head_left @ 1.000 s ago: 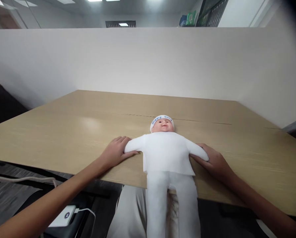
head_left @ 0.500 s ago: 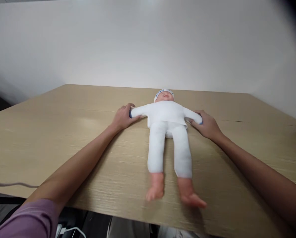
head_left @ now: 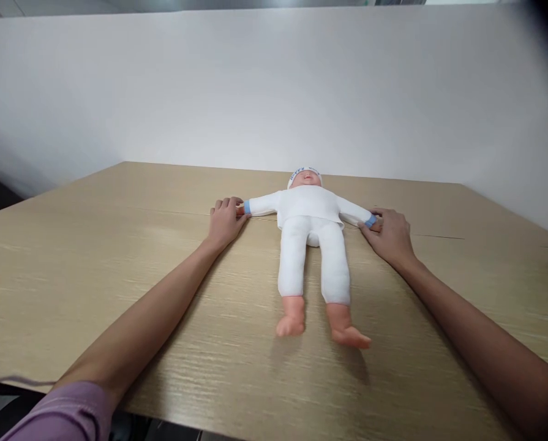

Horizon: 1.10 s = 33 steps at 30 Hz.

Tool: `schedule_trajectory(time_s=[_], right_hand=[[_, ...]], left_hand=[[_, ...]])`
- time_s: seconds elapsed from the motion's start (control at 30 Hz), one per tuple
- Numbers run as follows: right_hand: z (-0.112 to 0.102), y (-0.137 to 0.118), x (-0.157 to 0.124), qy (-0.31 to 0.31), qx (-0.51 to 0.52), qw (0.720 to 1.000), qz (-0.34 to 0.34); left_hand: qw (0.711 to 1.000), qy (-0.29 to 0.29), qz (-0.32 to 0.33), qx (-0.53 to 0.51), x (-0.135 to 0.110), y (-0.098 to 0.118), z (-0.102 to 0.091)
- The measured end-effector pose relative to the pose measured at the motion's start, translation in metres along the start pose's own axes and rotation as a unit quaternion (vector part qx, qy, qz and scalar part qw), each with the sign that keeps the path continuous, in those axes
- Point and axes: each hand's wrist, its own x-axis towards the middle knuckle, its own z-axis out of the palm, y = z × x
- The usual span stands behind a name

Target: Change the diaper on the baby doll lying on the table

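Note:
A baby doll [head_left: 309, 233] in a white suit with blue cuffs and a white cap lies on its back on the wooden table [head_left: 117, 257], head away from me, arms spread, bare feet toward me. My left hand [head_left: 225, 222] rests on the table with curled fingers round the doll's hand at the end of one arm. My right hand [head_left: 392, 236] grips the doll's other hand in the same way. Both of my arms stretch forward over the table.
A white partition wall [head_left: 255, 92] stands along the table's far edge and right side. A seam [head_left: 439, 236] runs across the tabletop behind the doll. The table's near edge runs across the bottom of the view.
The doll has been slid away from me: its legs hung over the near edge and now it lies whole on the table. My hands moved out to its wrists, so the blue cuffs show.

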Motion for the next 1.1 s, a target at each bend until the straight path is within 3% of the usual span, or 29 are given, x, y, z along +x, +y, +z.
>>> schedule_trajectory(time_s=[0.17, 0.73, 1.1], right_hand=[[0.001, 0.010, 0.000, 0.012, 0.011, 0.999, 0.038], [0.013, 0.026, -0.001, 0.020, 0.039, 0.998, 0.033], [0.002, 0.026, -0.016, 0.014, 0.042, 0.999, 0.008]], left_hand=[[1.000, -0.009, -0.025, -0.005, -0.001, 0.002, -0.003], [0.999, -0.030, -0.028, -0.005, -0.001, -0.003, -0.001], [0.999, -0.028, -0.026, 0.006, -0.016, 0.004, -0.010]])
